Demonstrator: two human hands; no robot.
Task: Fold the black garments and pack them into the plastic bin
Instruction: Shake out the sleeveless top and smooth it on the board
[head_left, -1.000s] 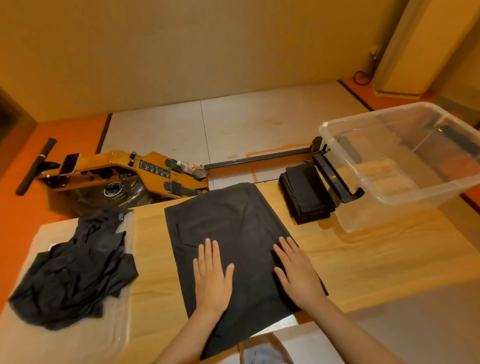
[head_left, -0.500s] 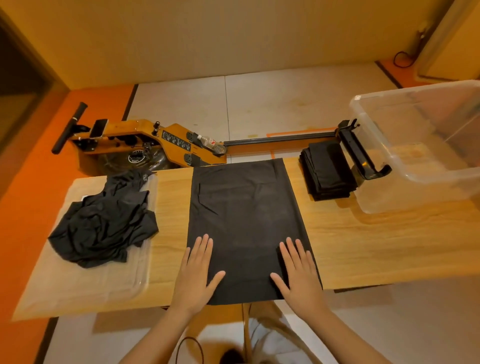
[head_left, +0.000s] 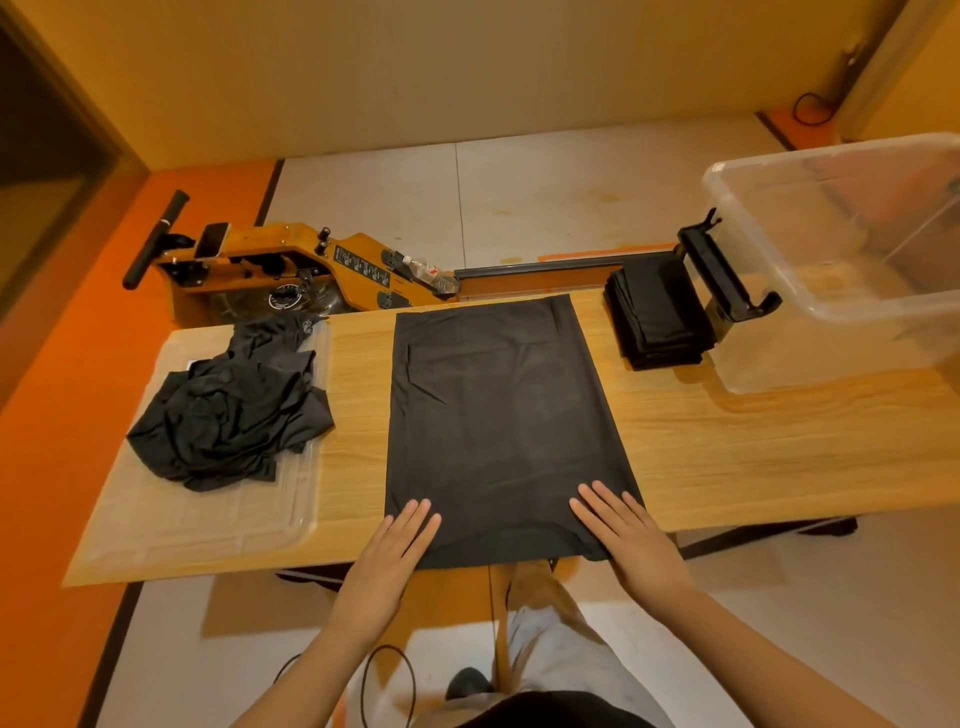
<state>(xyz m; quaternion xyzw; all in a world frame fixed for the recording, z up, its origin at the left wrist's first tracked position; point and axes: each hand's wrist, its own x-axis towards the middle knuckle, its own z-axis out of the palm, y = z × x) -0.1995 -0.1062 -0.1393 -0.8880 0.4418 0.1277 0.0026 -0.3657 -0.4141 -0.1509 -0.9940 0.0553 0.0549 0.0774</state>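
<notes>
A black garment lies spread flat as a long rectangle across the middle of the wooden table. My left hand rests flat with straight fingers on its near left corner. My right hand presses flat on the near right corner at the table's edge. A stack of folded black garments sits at the far right beside the clear plastic bin, which looks empty. A heap of unfolded black garments lies on a clear plastic lid at the left.
A wooden rowing machine with a black rail and footrest stands on the floor behind the table. A cable hangs near my legs. Bare wood shows on the table to the right of the spread garment.
Both hands have slid toward me along the garment to its near corners. The camera view has risen and shifted, showing more floor under the table edge.
</notes>
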